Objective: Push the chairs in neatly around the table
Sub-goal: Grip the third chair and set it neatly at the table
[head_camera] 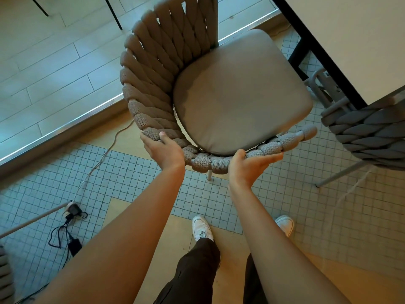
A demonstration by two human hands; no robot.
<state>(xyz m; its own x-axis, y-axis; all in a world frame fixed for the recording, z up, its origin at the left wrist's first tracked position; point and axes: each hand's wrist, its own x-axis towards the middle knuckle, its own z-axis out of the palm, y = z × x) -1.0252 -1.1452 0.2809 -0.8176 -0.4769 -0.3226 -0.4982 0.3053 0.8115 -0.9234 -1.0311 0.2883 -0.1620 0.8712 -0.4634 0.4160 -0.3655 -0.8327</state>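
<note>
A rope-woven chair (151, 69) with a grey seat cushion (238, 93) stands in front of me, its seat turned toward the white table (355, 40) at the upper right. My left hand (164, 150) grips the chair's curved rope-wrapped rim on its near left side, thumb over the top. My right hand (249, 165) holds the same rim further right, thumb on top and fingers stretched along underneath. A second woven chair (368, 137) sits at the right, its back against the table's near edge.
A power strip with black cables (72, 212) lies on the tiled floor at the lower left, its cord running toward the chair. A metal floor threshold (65, 126) crosses diagonally. My white shoes (201, 228) stand behind the chair. Another chair's edge (5, 275) shows at bottom left.
</note>
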